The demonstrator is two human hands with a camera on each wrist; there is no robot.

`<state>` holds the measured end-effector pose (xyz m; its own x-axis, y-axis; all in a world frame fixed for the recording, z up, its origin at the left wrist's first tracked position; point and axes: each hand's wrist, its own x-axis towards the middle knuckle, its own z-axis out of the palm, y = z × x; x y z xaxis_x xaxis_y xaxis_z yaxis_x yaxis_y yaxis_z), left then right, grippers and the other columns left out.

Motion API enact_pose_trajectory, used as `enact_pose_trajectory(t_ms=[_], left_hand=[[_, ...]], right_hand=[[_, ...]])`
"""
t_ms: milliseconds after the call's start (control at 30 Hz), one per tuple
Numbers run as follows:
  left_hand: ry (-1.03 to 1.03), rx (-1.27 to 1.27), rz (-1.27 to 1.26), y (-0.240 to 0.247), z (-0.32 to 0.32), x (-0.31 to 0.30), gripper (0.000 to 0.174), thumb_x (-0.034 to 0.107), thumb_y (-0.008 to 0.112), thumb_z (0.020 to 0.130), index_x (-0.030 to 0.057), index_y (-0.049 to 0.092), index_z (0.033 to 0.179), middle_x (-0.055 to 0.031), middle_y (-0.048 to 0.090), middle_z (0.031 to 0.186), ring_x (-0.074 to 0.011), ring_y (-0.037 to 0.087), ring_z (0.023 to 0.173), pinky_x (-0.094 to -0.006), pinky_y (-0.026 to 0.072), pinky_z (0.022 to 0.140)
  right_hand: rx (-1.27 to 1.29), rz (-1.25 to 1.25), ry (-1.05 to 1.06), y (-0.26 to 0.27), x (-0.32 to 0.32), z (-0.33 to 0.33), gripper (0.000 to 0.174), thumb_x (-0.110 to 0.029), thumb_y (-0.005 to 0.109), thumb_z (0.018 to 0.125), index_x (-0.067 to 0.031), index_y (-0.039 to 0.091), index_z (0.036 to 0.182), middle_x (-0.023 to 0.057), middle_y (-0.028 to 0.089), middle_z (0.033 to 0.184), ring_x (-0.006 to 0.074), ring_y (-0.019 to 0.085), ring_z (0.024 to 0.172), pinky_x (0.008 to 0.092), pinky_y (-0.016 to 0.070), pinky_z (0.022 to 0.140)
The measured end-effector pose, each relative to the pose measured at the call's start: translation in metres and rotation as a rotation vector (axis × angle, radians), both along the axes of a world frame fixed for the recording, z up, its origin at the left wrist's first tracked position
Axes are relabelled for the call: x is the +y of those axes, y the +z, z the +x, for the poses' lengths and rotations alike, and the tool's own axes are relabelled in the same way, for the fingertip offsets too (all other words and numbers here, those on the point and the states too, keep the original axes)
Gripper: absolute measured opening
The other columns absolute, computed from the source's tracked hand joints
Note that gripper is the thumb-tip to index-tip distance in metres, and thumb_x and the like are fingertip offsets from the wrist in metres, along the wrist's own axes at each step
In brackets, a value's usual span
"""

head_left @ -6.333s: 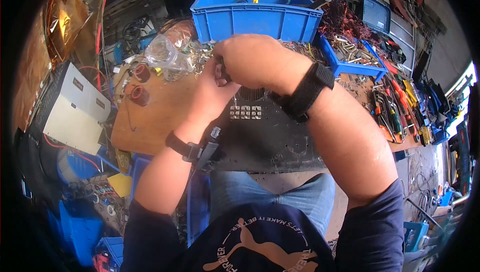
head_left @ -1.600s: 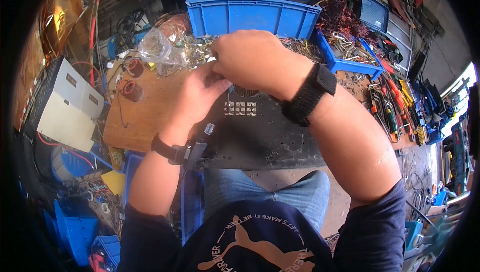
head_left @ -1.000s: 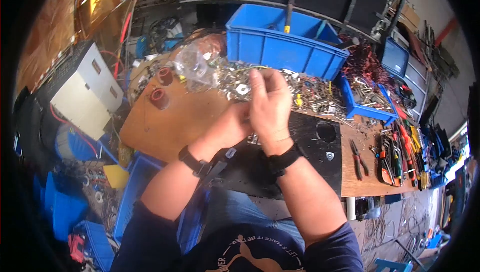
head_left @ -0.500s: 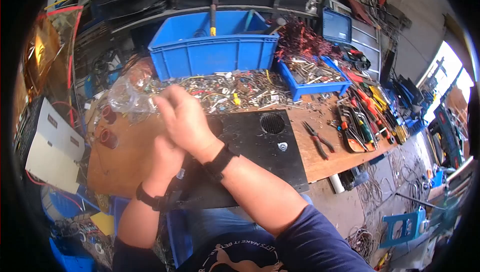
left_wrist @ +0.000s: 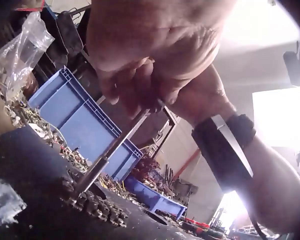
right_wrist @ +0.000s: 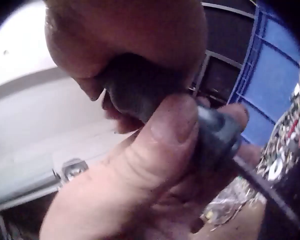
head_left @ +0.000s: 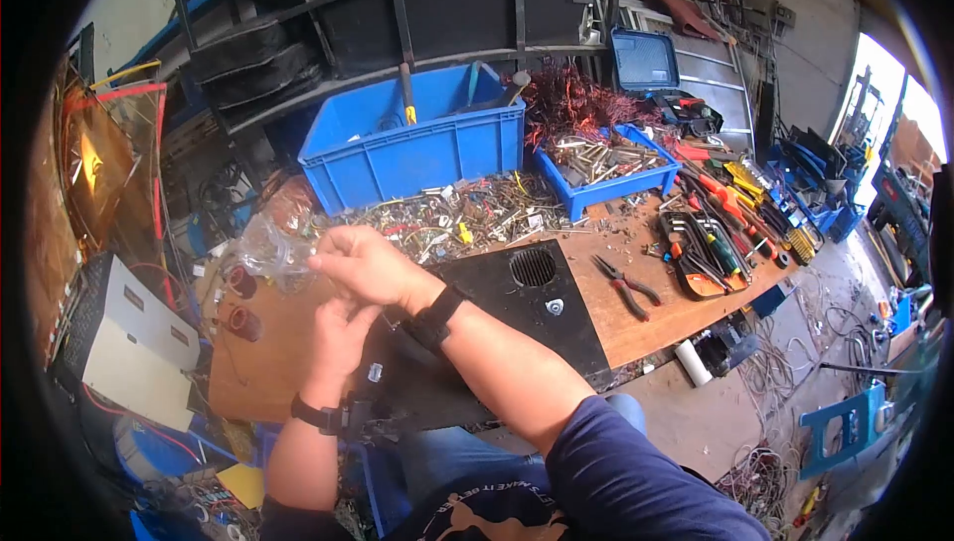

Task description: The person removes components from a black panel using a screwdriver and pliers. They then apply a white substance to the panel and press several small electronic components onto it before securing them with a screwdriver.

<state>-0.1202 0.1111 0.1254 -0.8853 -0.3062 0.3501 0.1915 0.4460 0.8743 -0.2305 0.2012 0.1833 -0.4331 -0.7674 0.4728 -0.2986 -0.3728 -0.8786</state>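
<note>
A screwdriver [right_wrist: 217, 132] with a dark handle and long metal shaft is held by both hands. My right hand [head_left: 363, 265] grips the handle from above. Lower down, my left hand [head_left: 336, 337] pinches its front end, the thumb showing in the right wrist view. In the left wrist view the shaft slants down to a row of small metal blocks [left_wrist: 102, 210], its tip right at the row's near end. The blocks lie on a black panel [head_left: 487, 317]; in the head view the hands and right arm hide them and the screwdriver.
A small clear plastic piece [head_left: 375, 372] lies near the left wrist. Behind the panel spread loose metal scraps [head_left: 437, 223], a large blue crate [head_left: 417, 154] and a blue tray [head_left: 576, 205]. Pliers [head_left: 626, 288] and a tool pouch [head_left: 711, 288] sit to the right.
The head view has swung right and up, bringing the pliers into view. The metal blocks, visible earlier in the head view, are now covered. Both hands stay together over the panel.
</note>
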Motion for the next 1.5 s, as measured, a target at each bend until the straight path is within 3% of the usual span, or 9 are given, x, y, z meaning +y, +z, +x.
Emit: enact_pose_trajectory(t_ms=[33,100,233,367,633,933,1167,1333,1500], left_hand=[[0.042,0.125,0.033,-0.003,-0.002,0.005,0.025,0.010,0.069,0.084,-0.0045,0.064,0.104,-0.0102,0.070,0.092,-0.0151,0.063,0.090,-0.0312,0.0474,0.081],[0.083,0.143,0.005,-0.002,-0.002,0.006,0.023,0.011,0.068,0.085,-0.0041,0.065,0.101,-0.0101,0.070,0.092,-0.0155,0.063,0.089,-0.0316,0.0479,0.080],[0.178,0.138,-0.067,-0.005,0.004,0.015,0.023,0.008,0.067,0.084,-0.0045,0.062,0.103,-0.0107,0.070,0.093,-0.0172,0.064,0.085,-0.0328,0.0491,0.076],[0.272,0.246,-0.054,-0.003,-0.001,0.027,0.025,0.006,0.067,0.083,-0.0043,0.060,0.105,-0.0113,0.069,0.091,-0.0175,0.065,0.084,-0.0322,0.0492,0.076],[0.416,0.262,-0.066,-0.001,-0.001,0.050,0.023,0.005,0.069,0.079,-0.0041,0.062,0.099,-0.0135,0.069,0.091,-0.0174,0.064,0.084,-0.0318,0.0489,0.074],[0.023,0.116,0.162,0.002,0.001,0.004,0.025,0.003,0.065,0.084,-0.0033,0.060,0.107,-0.0082,0.065,0.104,-0.0142,0.058,0.097,-0.0298,0.0456,0.084],[0.257,0.158,-0.149,0.012,0.003,0.032,0.023,0.003,0.063,0.083,-0.0074,0.060,0.104,-0.0139,0.068,0.103,-0.0159,0.062,0.094,-0.0308,0.0471,0.082],[0.282,0.271,-0.205,0.011,0.001,0.035,0.026,0.004,0.063,0.083,-0.0067,0.060,0.106,-0.0125,0.067,0.106,-0.0157,0.062,0.095,-0.0300,0.0468,0.083],[0.067,0.205,0.046,0.015,0.000,0.019,0.021,0.002,0.065,0.084,-0.0037,0.061,0.103,-0.0086,0.067,0.097,-0.0149,0.061,0.090,-0.0307,0.0481,0.080]], right_hand=[[0.111,-0.009,-0.123,-0.003,-0.002,0.005,0.024,-0.024,0.064,0.088,-0.0006,0.061,0.084,0.0114,0.060,0.076,0.0208,0.059,0.074,0.0343,0.0477,0.065],[0.454,0.022,-0.396,-0.004,0.002,0.011,0.034,-0.035,0.062,0.086,-0.0014,0.065,0.088,0.0223,0.062,0.092,0.0328,0.062,0.087,0.0413,0.0503,0.073],[0.841,0.290,-0.745,0.033,0.041,0.038,0.046,-0.045,0.062,0.084,0.0008,0.065,0.086,0.0185,0.064,0.089,0.0307,0.064,0.086,0.0404,0.0531,0.071],[0.944,0.554,-0.655,0.054,0.056,0.037,0.047,-0.049,0.059,0.084,-0.0037,0.072,0.079,0.0144,0.068,0.077,0.0302,0.068,0.075,0.0397,0.0537,0.067],[1.092,0.872,-0.501,0.067,0.053,0.048,0.022,-0.023,0.061,0.081,-0.0112,0.073,0.094,0.0079,0.071,0.096,0.0232,0.069,0.090,0.0348,0.0525,0.072],[1.079,0.911,-0.273,0.076,0.048,0.035,0.028,-0.025,0.064,0.080,-0.0120,0.073,0.104,0.0087,0.070,0.107,0.0267,0.067,0.098,0.0387,0.0520,0.079],[1.071,0.873,-0.510,0.055,0.033,0.039,0.030,-0.026,0.070,0.075,-0.0129,0.073,0.101,0.0053,0.071,0.100,0.0215,0.069,0.090,0.0420,0.0531,0.059],[1.142,0.805,-0.470,0.054,0.037,0.037,0.029,-0.027,0.071,0.073,-0.0129,0.074,0.099,0.0094,0.071,0.100,0.0237,0.069,0.092,0.0388,0.0539,0.069],[1.019,0.868,-0.250,0.083,0.049,0.027,0.031,-0.021,0.066,0.074,-0.0059,0.072,0.100,0.0145,0.070,0.101,0.0299,0.067,0.095,0.0391,0.0533,0.080]])
